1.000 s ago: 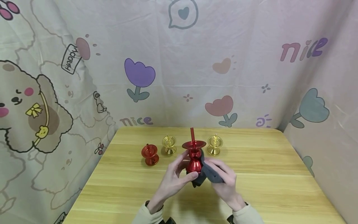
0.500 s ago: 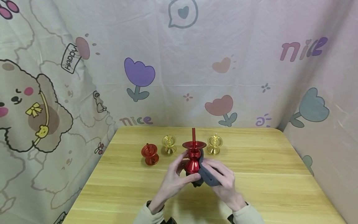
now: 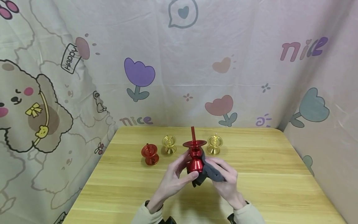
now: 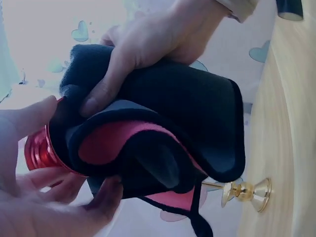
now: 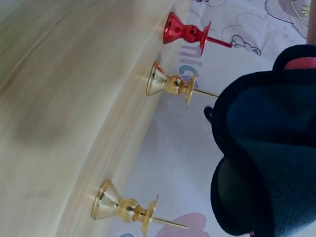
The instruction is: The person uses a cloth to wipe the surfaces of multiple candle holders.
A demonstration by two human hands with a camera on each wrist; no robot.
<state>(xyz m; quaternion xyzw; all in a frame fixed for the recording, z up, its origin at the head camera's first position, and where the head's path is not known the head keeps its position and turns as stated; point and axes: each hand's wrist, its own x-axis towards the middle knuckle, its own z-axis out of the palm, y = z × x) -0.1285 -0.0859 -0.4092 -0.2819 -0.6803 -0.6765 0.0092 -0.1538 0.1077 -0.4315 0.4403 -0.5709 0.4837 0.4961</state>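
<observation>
The candlestick (image 3: 195, 155) is sitting upright at the table's (image 3: 268, 174) middle, left hand (image 3: 174, 179) on its left, right hand (image 3: 225, 180) with the cloth (image 3: 212, 172) on its right. Three smaller holders (image 3: 150, 154) (image 3: 169, 145) (image 3: 214, 144) are standing behind, left to right.

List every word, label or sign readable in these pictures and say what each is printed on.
"HAPPY" in a tilted black-outlined tag, on the backdrop cloth at upper left.
"nice" in pastel letters, on the cloth just above the table's far left corner.
"nice" in pink and purple letters, on the cloth at upper right.
A heart in a speech bubble, on the cloth at top centre.
The candle holders and the dark cloth show no lettering.
</observation>
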